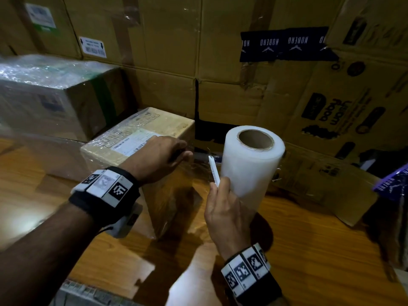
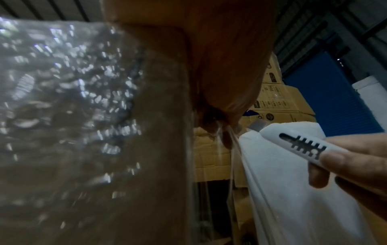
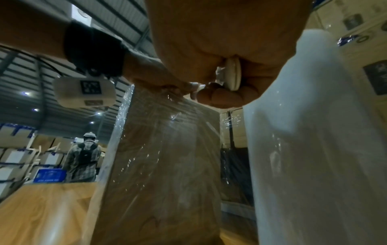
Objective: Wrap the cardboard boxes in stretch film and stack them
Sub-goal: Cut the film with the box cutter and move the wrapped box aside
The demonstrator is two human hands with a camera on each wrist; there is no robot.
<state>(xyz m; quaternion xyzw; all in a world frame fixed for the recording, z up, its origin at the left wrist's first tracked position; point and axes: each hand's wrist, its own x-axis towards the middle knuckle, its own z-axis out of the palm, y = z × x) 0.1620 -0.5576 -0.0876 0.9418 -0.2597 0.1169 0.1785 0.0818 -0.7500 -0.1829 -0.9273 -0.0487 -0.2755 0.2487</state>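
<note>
A small cardboard box (image 1: 141, 138) wrapped in clear stretch film stands on the wooden table (image 1: 309, 239); its filmed side (image 3: 163, 165) fills the right wrist view. My left hand (image 1: 161, 155) lies over the box's top right edge and pinches the loose film (image 2: 232, 144) there. To the right stands a white stretch film roll (image 1: 251, 164) upright. My right hand (image 1: 223, 208) grips a white utility knife (image 1: 213, 171), tip pointing up toward the film between box and roll. The knife (image 2: 299, 144) shows its slider slot in the left wrist view.
A larger film-wrapped box (image 1: 50, 93) sits at the left, behind the small one. Big cardboard cartons (image 1: 220, 51) form a wall along the back and right. A person with a backpack (image 3: 83, 159) stands far off in the warehouse.
</note>
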